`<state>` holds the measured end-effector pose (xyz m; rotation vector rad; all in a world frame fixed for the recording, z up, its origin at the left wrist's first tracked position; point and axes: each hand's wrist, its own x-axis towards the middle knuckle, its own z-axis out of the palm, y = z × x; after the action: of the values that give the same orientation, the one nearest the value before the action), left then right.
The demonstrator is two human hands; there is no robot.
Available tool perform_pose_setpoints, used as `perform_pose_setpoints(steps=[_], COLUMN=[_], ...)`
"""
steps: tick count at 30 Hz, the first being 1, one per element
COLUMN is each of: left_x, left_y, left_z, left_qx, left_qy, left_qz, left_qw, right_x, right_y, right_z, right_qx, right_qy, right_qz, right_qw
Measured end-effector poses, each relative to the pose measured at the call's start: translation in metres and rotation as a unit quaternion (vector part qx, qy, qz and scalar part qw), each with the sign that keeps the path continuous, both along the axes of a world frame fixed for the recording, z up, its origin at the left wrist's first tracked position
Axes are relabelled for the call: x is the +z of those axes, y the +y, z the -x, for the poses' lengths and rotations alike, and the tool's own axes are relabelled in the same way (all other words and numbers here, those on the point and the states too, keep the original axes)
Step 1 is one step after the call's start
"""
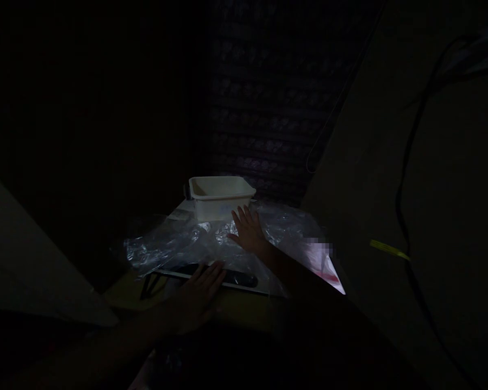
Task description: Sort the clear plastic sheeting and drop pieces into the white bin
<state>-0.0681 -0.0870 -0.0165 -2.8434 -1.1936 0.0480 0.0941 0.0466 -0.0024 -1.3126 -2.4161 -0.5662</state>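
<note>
Clear plastic sheeting [158, 246] lies crumpled over a low table [264, 288]. My right hand [249, 230] rests on the sheeting with its fingers spread, just in front of a white rectangular tub [223, 207]. Nearer to me, my left hand [199, 295] lies flat at the table's front edge, its fingers reaching over a long dark strip [242, 278]. Neither hand grasps anything that I can see. The tub stands upright toward the back of the table; its inner floor is hidden. Dim light blurs the details.
A dark cable [402, 179] with a yellow tag [388, 249] hangs down the wall on the right. A patterned curtain or shutter [264, 124] is behind the table. A bright pinkish sheet [323, 262] lies at the table's right edge. A pale slanted panel [32, 254] stands at left.
</note>
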Motion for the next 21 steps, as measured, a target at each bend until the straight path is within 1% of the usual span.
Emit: perform_pose_setpoints(steps=[5,8,10,13,15,18,20,21], left_x=[0.003,0.004,0.006,0.009,0.009,0.006,0.002,0.0], left_y=[0.0,-0.001,-0.002,-0.003,-0.003,0.0,0.004,0.006], left_z=[-0.002,-0.002,-0.003,-0.004,-0.007,-0.014,-0.019,-0.022], left_qx=[0.004,0.009,0.014,0.015,0.006,-0.009,-0.013,-0.016], left_qy=[0.001,0.0,0.001,-0.004,-0.012,-0.027,-0.04,-0.047], left_qz=[0.011,0.014,0.022,0.022,0.013,-0.004,-0.014,-0.017], left_qw=[1.0,1.0,1.0,1.0,1.0,1.0,0.999,0.999], right_x=[-0.002,0.001,0.008,0.026,0.041,0.061,0.069,0.07], right_y=[0.013,0.017,0.018,0.017,0.016,0.014,0.011,0.009], right_z=[-0.008,-0.011,-0.013,-0.017,-0.022,-0.033,-0.041,-0.046], right_qx=[-0.032,-0.059,-0.08,-0.115,-0.134,-0.146,-0.151,-0.155], right_qy=[0.002,0.002,0.009,0.038,0.057,0.084,0.116,0.132], right_qz=[-0.023,-0.026,-0.027,-0.02,0.017,0.121,0.219,0.279], right_qw=[0.999,0.998,0.996,0.992,0.989,0.978,0.957,0.939])
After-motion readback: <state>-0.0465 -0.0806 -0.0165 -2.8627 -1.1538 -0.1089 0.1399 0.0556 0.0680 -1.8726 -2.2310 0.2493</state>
